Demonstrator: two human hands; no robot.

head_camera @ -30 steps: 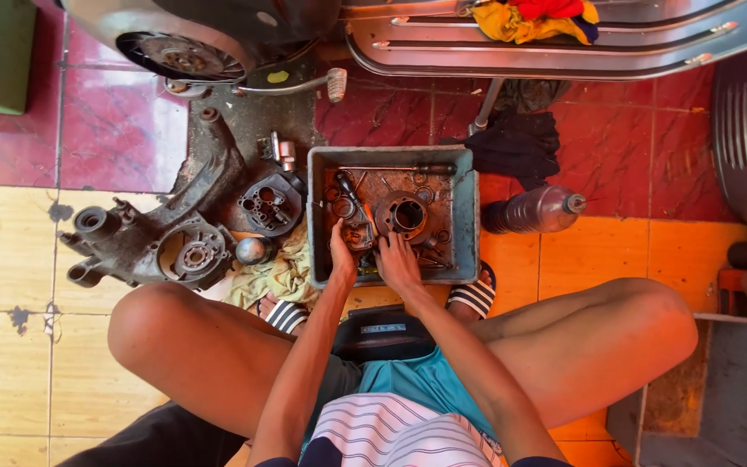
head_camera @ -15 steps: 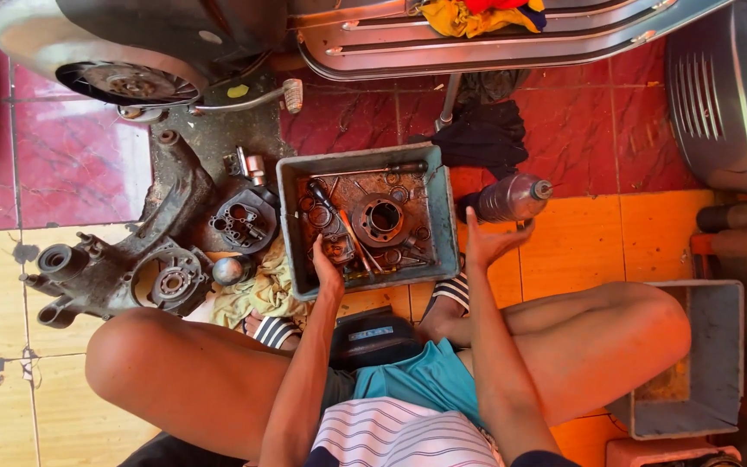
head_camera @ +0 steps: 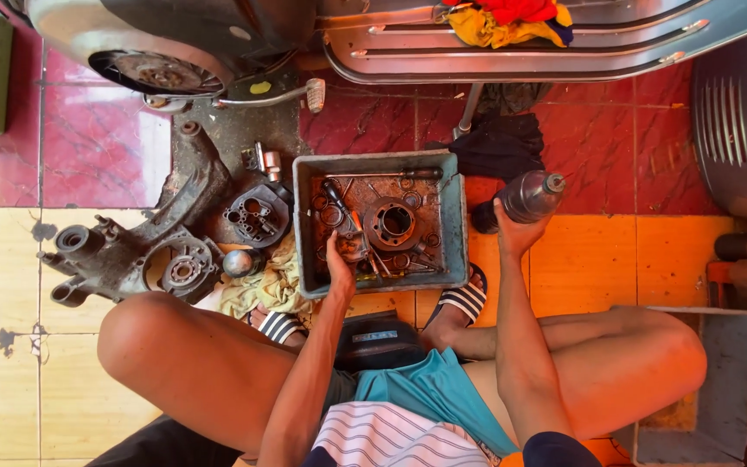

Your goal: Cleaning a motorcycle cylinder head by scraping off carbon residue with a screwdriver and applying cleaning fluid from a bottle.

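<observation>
Plastic bottle (head_camera: 525, 197) lying beside the grey parts tray (head_camera: 455, 227): my right hand (head_camera: 514, 232) grips it. My left hand (head_camera: 340, 268) rests half-curled on tray parts.

the tray (head_camera: 456, 216) at the centre of the frame is dull grey plastic, its inside stained rusty and oily. the parts in it, like the ring-shaped gear (head_camera: 391, 223), are greasy dark metal. the bottle (head_camera: 525, 197) at centre right looks like cloudy, grimy plastic. the engine casing (head_camera: 131, 255) at left is rough, matt cast metal. the floor (head_camera: 641, 259) is glossy tile, and the rag (head_camera: 274, 281) is soft, soiled cloth.
</observation>
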